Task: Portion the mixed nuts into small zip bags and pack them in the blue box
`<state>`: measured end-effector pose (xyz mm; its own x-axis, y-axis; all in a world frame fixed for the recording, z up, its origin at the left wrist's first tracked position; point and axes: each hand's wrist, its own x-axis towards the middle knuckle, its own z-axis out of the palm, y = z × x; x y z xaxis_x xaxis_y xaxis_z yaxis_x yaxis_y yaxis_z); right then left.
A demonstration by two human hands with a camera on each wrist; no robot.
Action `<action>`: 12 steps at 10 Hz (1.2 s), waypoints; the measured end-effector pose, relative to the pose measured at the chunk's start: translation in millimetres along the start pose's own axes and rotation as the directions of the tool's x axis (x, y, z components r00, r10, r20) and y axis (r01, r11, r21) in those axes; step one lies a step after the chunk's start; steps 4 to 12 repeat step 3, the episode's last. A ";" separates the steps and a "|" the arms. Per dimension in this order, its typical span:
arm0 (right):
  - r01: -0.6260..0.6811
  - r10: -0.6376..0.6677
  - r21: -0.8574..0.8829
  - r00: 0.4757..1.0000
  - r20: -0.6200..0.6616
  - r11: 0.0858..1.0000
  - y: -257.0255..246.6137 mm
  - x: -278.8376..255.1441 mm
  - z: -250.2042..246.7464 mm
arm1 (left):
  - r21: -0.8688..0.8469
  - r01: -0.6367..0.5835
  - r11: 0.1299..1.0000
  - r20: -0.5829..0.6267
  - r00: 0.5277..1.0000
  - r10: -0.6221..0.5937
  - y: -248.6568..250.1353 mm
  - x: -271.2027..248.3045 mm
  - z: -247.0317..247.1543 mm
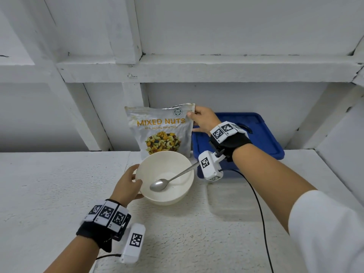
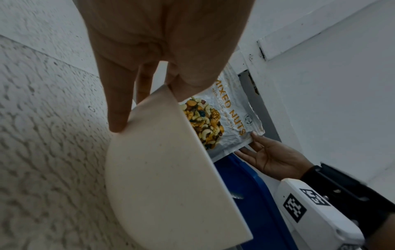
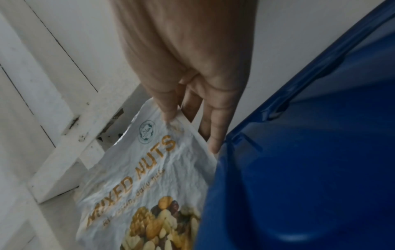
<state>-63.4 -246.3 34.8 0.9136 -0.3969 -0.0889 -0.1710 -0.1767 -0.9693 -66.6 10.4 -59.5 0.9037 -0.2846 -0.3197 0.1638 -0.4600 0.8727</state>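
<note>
Pouch corner pinched by the right hand, bowl steadied by the left, pouring not yet begun.

The mixed nuts pouch (image 1: 161, 131) stands upright against the white wall, directly behind the cream bowl (image 1: 177, 196), its long axis vertical. The right hand (image 1: 204, 120) reaches in from the right over the closed blue box (image 1: 264, 134) and pinches the pouch's top right corner between thumb and fingers. The left hand (image 1: 128, 184) cups the bowl's left rim, thumb at the edge, fingers curled round the outer wall. A metal spoon (image 1: 167, 181) lies in the bowl, which holds no nuts, with its handle leaning on the right rim. By my reckoning the pouch must tip forward toward the bowl. No small zip bags are in sight.
</note>
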 end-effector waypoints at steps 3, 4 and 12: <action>0.069 -0.072 -0.136 0.997 -0.018 0.988 0.7 -37.6 -18.7 | 0.128 -0.067 0.990 -0.028 0.997 0.071 -2.6 -12.3 -13.7; 0.069 -0.072 -0.136 0.997 -0.018 0.988 0.7 -37.6 -18.7 | 0.128 -0.067 0.990 -0.028 0.997 0.071 -2.6 -12.3 -13.7; 0.069 -0.072 -0.136 0.997 -0.018 0.988 0.7 -37.6 -18.7 | 0.128 -0.067 0.990 -0.028 0.997 0.071 -2.6 -12.3 -13.7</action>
